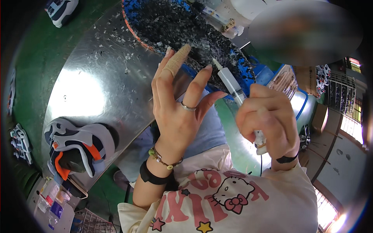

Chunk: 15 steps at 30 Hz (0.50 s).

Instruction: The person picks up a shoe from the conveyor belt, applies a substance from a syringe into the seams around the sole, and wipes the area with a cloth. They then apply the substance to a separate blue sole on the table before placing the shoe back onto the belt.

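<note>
My right hand (268,118) is wrapped round a white syringe (230,80), its narrow nozzle pointing up and left. A whitish end piece (260,142) shows below my fist; its exact shape is hard to make out. My left hand (174,95) is open, fingers spread, holding nothing. One of its fingers is wrapped in tan tape (178,61), and another carries a ring. Just beyond the left fingertips lies a blue tray (134,29) with an orange rim, thickly crusted with black and grey scraps. The syringe nozzle is over or beside the tray's near edge.
A grey, navy and orange sneaker (79,145) stands on the metal table (116,83) at left. Another tube-like tool (219,19) lies at the tray's far side. A blue basket (268,73) and a cardboard box (305,79) are at right. Another shoe (61,11) sits far left.
</note>
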Available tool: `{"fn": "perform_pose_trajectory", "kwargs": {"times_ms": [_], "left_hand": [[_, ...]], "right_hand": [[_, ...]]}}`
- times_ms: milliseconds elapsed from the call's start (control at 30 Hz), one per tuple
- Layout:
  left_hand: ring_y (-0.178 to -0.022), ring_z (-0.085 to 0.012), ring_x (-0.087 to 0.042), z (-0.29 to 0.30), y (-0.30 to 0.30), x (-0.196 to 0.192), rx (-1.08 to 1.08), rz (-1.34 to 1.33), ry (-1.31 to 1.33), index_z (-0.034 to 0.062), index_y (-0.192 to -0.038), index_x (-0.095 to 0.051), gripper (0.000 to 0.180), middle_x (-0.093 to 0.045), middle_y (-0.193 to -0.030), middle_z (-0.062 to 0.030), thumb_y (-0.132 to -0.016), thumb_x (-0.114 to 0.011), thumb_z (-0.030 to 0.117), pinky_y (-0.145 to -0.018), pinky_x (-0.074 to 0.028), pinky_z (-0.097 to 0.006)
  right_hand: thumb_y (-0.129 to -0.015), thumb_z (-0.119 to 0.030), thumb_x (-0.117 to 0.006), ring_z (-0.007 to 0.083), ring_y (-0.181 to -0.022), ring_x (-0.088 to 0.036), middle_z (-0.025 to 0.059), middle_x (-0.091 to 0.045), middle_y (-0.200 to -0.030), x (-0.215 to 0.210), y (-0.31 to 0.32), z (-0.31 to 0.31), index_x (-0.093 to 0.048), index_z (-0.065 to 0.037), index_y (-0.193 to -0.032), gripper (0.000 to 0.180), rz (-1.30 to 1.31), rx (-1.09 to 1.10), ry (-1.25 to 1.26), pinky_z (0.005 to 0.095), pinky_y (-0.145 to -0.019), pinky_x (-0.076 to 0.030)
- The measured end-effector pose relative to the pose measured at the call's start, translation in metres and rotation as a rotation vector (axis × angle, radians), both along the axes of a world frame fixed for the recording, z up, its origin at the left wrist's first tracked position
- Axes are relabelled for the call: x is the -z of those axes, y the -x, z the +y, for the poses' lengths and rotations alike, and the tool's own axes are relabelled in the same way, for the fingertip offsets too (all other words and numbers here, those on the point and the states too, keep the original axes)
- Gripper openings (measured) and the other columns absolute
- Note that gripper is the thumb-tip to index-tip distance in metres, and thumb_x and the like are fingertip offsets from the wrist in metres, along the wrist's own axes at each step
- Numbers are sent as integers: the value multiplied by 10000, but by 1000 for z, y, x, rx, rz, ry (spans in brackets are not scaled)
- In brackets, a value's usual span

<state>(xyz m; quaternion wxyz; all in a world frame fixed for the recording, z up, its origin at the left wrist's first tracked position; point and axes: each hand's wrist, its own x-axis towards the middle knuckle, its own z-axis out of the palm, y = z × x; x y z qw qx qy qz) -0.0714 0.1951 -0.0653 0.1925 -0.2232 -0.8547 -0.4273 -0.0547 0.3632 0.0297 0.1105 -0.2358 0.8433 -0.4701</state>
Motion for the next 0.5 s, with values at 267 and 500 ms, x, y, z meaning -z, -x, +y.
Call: {"fn": "perform_pose_trajectory", "kwargs": {"times_ms": [267, 500], "left_hand": [[-685, -247, -576, -129, -79, -69, -44, 472, 6, 27, -941, -493, 101, -586, -790, -133, -845, -473, 52, -639, -495, -354], [-876, -122, -531, -320, -59, -44, -817, -361, -424, -21, -1060, -519, 277, -577, -1011, -90, -923, -445, 208, -732, -439, -228]], "right_hand": [[-835, -567, -367, 184, -729, -455, 134, -487, -851, -6, -15, -13, -524, -5, -771, 587, 63, 305, 277, 303, -671, -363], [-951, -371, -131, 152, -671, -428, 138, -498, -797, 11, -30, -19, -497, 9, -760, 561, 78, 448, 427, 245, -599, -331]]}}
